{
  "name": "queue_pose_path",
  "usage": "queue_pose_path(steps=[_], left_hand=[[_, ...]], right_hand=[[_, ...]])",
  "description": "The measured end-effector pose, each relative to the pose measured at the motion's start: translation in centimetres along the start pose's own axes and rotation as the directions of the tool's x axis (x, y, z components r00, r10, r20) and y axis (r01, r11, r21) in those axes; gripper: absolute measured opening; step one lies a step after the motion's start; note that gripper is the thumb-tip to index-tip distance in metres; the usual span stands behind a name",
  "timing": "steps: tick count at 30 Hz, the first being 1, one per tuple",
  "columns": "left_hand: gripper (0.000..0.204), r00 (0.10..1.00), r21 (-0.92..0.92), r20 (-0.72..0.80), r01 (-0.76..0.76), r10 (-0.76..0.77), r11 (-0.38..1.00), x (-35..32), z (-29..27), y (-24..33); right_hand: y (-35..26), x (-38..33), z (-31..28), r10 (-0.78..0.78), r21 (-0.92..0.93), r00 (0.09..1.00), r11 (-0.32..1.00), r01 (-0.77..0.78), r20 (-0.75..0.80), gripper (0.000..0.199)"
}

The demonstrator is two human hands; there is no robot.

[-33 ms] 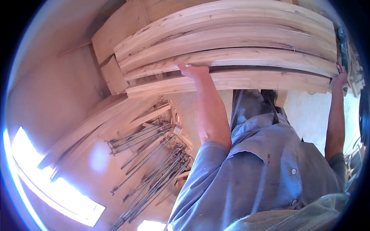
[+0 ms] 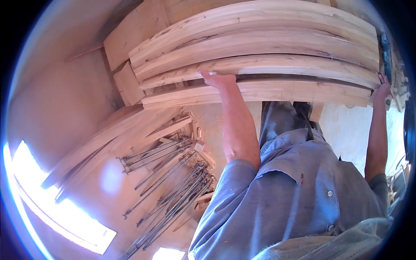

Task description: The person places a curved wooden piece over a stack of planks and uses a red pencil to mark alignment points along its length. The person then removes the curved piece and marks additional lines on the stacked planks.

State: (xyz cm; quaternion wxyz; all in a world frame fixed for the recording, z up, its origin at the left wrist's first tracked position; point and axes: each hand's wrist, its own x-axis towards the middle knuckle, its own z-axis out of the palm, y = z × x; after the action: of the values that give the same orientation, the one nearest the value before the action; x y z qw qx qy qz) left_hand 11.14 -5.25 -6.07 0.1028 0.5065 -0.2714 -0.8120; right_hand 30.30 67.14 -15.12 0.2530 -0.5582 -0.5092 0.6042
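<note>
A long pale wooden board (image 2: 299, 64) lies across in front of me, its edge bowed by the lens. My left hand (image 2: 220, 80) grips it left of the middle, thumb on top and the other fingers hidden by the wood. At the board's right end, my right hand (image 2: 382, 89) is closed around the corner; a thin reddish stick seems to show by its fingers, too small to name. Nearer my body runs another wooden board (image 2: 260, 92), separated from the first by a dark gap. Beyond them, several wider boards (image 2: 260, 39) lie side by side.
Several long metal bar clamps (image 2: 177, 195) lie on the floor at lower left, among wood offcuts (image 2: 203, 151). Long planks (image 2: 95, 147) stretch out beside them. Plywood pieces (image 2: 130, 84) stand at the boards' left end. A blue object (image 2: 385, 47) is past their right end.
</note>
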Motion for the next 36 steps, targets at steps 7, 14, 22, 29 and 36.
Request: queue_pose_path(steps=[7, 14, 22, 29, 36], left_hand=[[0.045, 0.994, 0.144, 0.108, -0.026, 0.011, 0.989, 3.0, -0.3, -0.7], [0.036, 0.99, 0.14, 0.086, -0.127, 0.116, 0.982, 5.1, -0.3, -1.6], [0.048, 0.995, 0.177, -0.071, -0.057, 0.071, 0.983, 4.0, 0.1, -1.6], [0.04, 0.956, 0.228, -0.276, -0.04, 0.104, 0.973, 2.0, 2.0, -1.2], [0.092, 0.654, 0.801, 0.55, -0.59, 0.52, -0.105, 0.0, -1.8, 0.5]], right_hand=[[-0.3, -4.4, 5.3, 0.139, -0.16, 0.971, 0.981, -0.109, 0.195, 0.038], [-0.5, -6.9, 6.5, -0.166, -0.222, 0.979, 0.956, 0.19, 0.12, 0.04], [0.1, -8.5, 5.4, -0.153, -0.374, 0.981, 0.908, 0.187, 0.121, 0.026], [1.5, -8.4, 3.9, -0.141, -0.235, 0.986, 0.959, 0.157, 0.085, 0.032], [-3.5, -17.1, 7.6, -0.64, -0.501, 0.763, 0.633, 0.59, 0.09, 0.026]])
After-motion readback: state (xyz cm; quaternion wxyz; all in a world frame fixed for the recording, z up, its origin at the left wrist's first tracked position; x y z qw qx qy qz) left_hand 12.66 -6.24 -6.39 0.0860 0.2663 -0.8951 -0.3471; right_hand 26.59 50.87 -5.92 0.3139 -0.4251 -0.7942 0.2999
